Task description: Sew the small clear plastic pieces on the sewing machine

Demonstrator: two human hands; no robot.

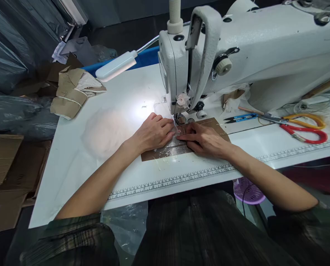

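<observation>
Both hands are pressing flat on a brown piece (165, 152) at frame centre, under the machine (237, 55) foot. Left hand (152, 132) fingers are lying together; right hand (205, 140) fingers are extending leftward. Judging by this, keeping fingertips clear of the needle and feeding evenly is what matters.

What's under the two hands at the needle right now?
Both hands, left hand and right hand, press a clear plastic strip onto a brown piece. The part beneath the palms is hidden.
</observation>
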